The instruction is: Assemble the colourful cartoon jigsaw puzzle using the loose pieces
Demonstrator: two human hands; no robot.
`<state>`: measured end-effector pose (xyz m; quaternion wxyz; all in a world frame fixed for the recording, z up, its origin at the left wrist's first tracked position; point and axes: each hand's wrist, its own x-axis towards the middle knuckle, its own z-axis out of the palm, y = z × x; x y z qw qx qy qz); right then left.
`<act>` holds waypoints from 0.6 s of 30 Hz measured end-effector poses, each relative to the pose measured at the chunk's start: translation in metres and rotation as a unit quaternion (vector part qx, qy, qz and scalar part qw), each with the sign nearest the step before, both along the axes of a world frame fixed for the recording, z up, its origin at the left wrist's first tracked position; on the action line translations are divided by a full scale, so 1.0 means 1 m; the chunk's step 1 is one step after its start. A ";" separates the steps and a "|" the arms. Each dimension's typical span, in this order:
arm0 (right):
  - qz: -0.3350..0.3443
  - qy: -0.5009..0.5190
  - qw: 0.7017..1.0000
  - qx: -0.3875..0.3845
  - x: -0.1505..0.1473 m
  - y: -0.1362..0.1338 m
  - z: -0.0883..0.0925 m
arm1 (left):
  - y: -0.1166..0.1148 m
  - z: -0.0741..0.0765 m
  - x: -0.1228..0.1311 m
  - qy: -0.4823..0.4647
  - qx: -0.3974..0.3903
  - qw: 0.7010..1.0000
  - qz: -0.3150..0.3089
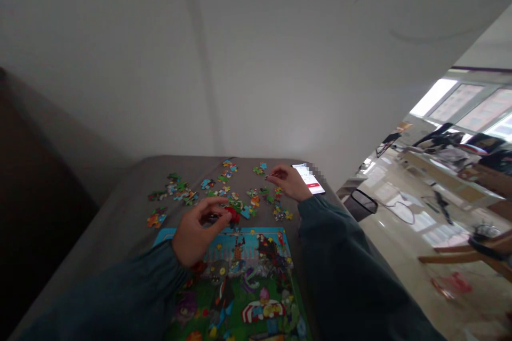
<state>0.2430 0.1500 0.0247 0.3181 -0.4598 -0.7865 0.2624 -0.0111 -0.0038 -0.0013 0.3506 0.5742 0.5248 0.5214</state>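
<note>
On the grey table (120, 213) that fills the lower middle of the head view, a half-built jigsaw board (256, 282) lies closest to the person, its blue frame edge turned toward the loose pieces so that picked pieces need only a short carry back. The left hand (198, 232) hovers over the board's far edge, fingers curled and thumb meeting fingertips around a dark and red puzzle piece (230, 217); the pinch looks like a light fingertip hold, probably to keep the piece flat and turnable. The right hand (288, 181) reaches farther out, its fingers drawn together at the tips over the scattered pieces (224, 192), apparently nipping a small piece, though the piece itself is too small to make out, so I cannot tell for sure that it grips anything. A phone (310, 178) with a lit screen lies just beside that hand, near the table's far right corner, close to the edge. Loose pieces spread in a band across the table's far half, with a few stragglers toward the left (157, 218); bare cloth lies left of the board, giving open room there. Beyond the right edge the table drops off to a glossy floor, where a dark bin (362, 203) stands near the corner.
</note>
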 end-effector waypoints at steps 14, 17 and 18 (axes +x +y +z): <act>0.114 0.264 0.940 -0.183 -0.031 -0.114 -0.018 | -0.013 0.002 0.016 0.065 -0.083 0.983 -0.153; 0.124 0.272 0.934 -0.195 -0.032 -0.115 -0.020 | -0.013 0.002 0.017 0.075 -0.084 0.980 -0.164; 0.125 0.280 0.930 -0.203 -0.032 -0.116 -0.020 | -0.013 0.002 0.017 0.073 -0.089 0.979 -0.171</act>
